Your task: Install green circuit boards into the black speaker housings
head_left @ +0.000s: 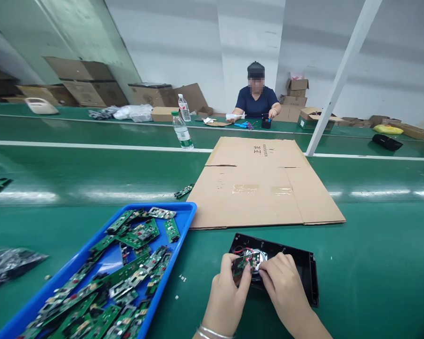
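Before me on the green table lies an open black plastic housing (305, 278) with a round silver speaker in it and red wires near the speaker. My left hand (229, 289) grips a small green circuit board (239, 266) between thumb and fingers, above the housing's left part. Close to the board's right end, my right hand (282, 287) is pinched at the speaker's edge; whatever its fingertips hold is too small to make out. To the left, a blue tray (169, 278) holds several green circuit boards.
Flattened cardboard (261, 202) lies beyond the housing. Past it stand a water bottle (182, 132) and a slanting white post (342, 75). A person (256, 101) sits across the table, handling a small black item. A plastic bag (10, 266) lies far left; small white bits lie beside the tray.
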Demonstrator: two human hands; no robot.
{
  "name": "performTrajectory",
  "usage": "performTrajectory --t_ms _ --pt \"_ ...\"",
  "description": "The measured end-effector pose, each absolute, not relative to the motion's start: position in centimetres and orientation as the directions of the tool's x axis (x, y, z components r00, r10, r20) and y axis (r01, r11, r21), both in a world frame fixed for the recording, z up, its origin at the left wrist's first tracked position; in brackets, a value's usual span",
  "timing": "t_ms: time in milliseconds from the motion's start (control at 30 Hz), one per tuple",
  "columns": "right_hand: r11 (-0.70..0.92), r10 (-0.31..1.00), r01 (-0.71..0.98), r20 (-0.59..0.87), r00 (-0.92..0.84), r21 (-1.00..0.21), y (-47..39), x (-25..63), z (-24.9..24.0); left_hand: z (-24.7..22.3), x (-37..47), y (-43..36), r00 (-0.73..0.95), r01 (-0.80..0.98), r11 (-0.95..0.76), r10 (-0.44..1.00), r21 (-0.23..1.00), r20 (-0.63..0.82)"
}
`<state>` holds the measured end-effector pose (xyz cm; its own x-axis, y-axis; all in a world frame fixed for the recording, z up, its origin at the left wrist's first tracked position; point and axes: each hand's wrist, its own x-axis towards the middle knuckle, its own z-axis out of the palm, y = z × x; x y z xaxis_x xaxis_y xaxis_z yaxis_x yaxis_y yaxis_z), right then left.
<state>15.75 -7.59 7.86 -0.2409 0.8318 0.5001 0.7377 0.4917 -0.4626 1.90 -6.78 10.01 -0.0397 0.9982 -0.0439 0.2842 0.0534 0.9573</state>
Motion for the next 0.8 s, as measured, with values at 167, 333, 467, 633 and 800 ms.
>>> performTrajectory --t_ms 167,333,467,633,800 --pt "0.491 0.802 0.777 0.552 -0.228 -0.394 -7.4 15.4 8.2 9.9 2.0 -6.8 -0.034 0.305 0.036 0.999 0.952 -0.026" --pt "0.494 0.772 0.796 0.597 -0.216 -0.351 -7.2 15.4 8.4 9.2 1.6 -6.8 0.077 0.413 -0.158 0.987 0.897 0.138" --pt "0.514 0.762 0.807 0.588 -0.273 -0.292 -7.1 15.7 8.1 8.4 1.2 -6.6 0.228 0.488 -0.341 0.938 0.804 0.26" --pt "0.47 0.83 0.797 0.497 -0.253 -0.378 -7.3 16.1 8.1 8.9 0.7 -6.3 0.316 0.457 -0.38 0.914 0.804 0.253" --pt "0.458 0.857 0.755 0.457 -0.236 -0.469 -7.3 16.4 8.3 9.4 0.1 -6.1 0.382 0.402 -0.412 0.887 0.818 0.259"
